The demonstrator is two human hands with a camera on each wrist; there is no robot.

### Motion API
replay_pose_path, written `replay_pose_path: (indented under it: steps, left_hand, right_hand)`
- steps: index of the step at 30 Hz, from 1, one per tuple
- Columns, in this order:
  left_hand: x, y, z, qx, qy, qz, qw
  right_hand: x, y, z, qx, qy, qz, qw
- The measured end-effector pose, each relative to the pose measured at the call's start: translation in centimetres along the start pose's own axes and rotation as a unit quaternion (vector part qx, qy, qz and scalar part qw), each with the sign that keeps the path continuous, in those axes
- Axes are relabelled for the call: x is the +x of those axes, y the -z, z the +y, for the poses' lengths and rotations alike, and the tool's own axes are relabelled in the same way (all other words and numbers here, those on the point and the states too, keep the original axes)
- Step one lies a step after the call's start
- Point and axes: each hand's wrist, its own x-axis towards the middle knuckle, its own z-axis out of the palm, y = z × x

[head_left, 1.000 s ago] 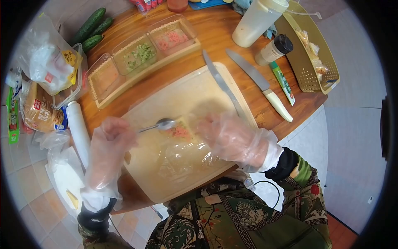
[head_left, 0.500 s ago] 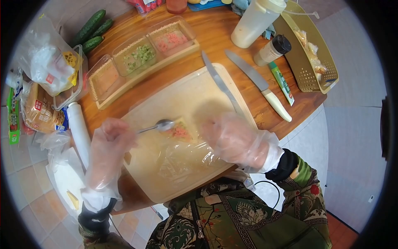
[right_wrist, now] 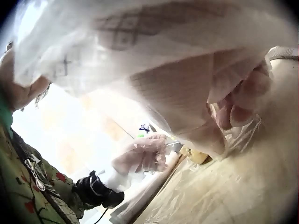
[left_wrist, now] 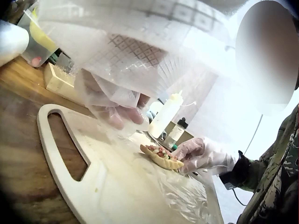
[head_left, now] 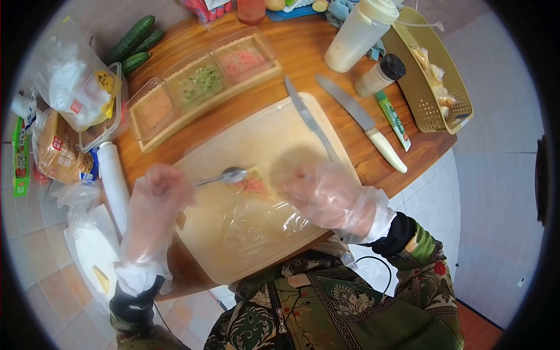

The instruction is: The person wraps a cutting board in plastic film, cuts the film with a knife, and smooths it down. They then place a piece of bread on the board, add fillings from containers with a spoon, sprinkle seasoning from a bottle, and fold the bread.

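Observation:
A metal spoon (head_left: pixel 234 174) is gripped by its handle in my gloved left hand (head_left: pixel 153 213), its bowl over the left edge of a bread slice (head_left: pixel 267 190) topped with pink and green bits. On the slice's other side is my gloved right hand (head_left: pixel 335 198), fingers bent at its edge. The left wrist view shows the bread (left_wrist: pixel 163 161) curved, with the right hand (left_wrist: pixel 201 156) pinching its end. Clear film (head_left: pixel 256 224) lies below it on the cutting board (head_left: pixel 216 256). In the right wrist view my fingers (right_wrist: pixel 245 100) are curled and partly hide the bread (right_wrist: pixel 200 157).
Behind the board (head_left: pixel 204 151) stands a wooden holder (head_left: pixel 198 111) with three compartments. Two knives (head_left: pixel 312 119) (head_left: pixel 356 111), a squeeze bottle (head_left: pixel 357 41), a seasoning jar (head_left: pixel 379 76), a green tube (head_left: pixel 395 121) and a basket (head_left: pixel 429 111) are at right. A white roll (head_left: pixel 114 184) lies at left.
The head view has shifted slightly, moving the surroundings in the picture. Both hands, the spoon and the bread keep nearly the same positions relative to one another.

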Motion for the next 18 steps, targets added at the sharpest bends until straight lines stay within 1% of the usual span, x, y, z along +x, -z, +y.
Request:
replay_pose_path:
  steps: [1,3,4,6,10,12,16,18]
  left_hand:
    - [-0.08,0.01,0.03,0.000,0.004,0.003,1.000]
    - [0.00,0.21,-0.26,-0.002,-0.006,0.000,1.000]
    - [0.05,0.25,-0.44,-0.003,-0.015,-0.004,1.000]
    - [0.10,0.26,-0.68,-0.008,-0.017,-0.002,1.000]
    - [0.22,0.42,-0.69,-0.016,-0.023,-0.008,1.000]
    - [0.21,0.47,-0.58,-0.013,-0.029,-0.007,0.999]
    - [0.10,0.38,-0.50,-0.028,-0.029,0.000,0.999]
    - [-0.05,0.50,-0.55,-0.026,-0.037,0.000,0.999]
  right_hand:
    - [-0.01,-0.20,-0.06,0.000,0.001,0.000,1.000]
    - [-0.11,-0.66,-0.20,0.107,-0.067,0.009,0.992]
    - [-0.11,-0.58,-0.12,0.106,-0.066,0.010,0.992]
    - [-0.08,-0.27,0.16,-0.003,0.011,-0.004,1.000]
    - [-0.22,-0.10,0.41,-0.015,0.033,-0.003,0.999]
    - [-0.20,-0.23,0.48,-0.017,0.021,-0.020,0.999]
    - [0.23,-0.16,0.32,-0.018,0.027,-0.008,0.999]
    - [0.31,0.19,0.29,-0.029,0.037,-0.026,0.999]
